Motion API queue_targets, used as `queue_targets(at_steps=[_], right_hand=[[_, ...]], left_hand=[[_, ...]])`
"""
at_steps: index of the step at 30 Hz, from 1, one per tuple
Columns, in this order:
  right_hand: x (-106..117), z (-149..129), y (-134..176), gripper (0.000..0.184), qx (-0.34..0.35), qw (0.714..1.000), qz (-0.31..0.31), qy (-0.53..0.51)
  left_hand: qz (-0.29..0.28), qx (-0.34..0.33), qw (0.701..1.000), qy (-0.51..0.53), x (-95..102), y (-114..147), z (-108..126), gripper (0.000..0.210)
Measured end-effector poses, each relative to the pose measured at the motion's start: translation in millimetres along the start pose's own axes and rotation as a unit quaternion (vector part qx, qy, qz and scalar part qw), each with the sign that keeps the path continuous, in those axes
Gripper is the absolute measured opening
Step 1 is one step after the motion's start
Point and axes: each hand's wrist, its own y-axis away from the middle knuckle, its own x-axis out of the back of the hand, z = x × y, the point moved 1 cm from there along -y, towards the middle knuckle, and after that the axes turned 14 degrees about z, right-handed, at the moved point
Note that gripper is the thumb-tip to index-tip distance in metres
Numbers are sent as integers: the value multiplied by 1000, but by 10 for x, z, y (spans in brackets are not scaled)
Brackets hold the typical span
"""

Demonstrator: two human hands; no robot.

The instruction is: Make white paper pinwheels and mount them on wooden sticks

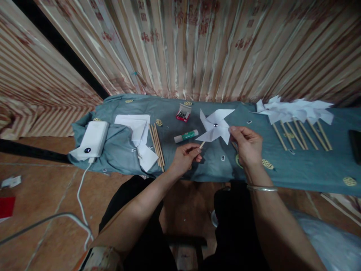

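Note:
A white paper pinwheel (216, 130) with a shiny pin at its centre is held up over the table. My left hand (186, 157) is closed round its wooden stick (202, 145), just below the blades. With thumb and fingers, my right hand (248, 145) pinches the edge of the blade on the right. A green and white glue stick (186, 136) lies beyond my left hand. Behind it stands a small open red box (184, 113) of metal pins.
Several finished pinwheels (299, 111) lie at the right. To the left are loose wooden sticks (158, 146), white paper sheets (138, 130) and a white power bank (94, 139) with a cable (81, 195). A grey-green cloth (220, 171) covers the narrow table, against a curtain (180, 49).

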Motion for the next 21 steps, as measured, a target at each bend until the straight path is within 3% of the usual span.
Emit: queue_targets(at_steps=[21], right_hand=[[-148,-31,183,27,-66,994,-72,-45]], left_hand=[[16,-9,1000,21,44,-63,-15,14]])
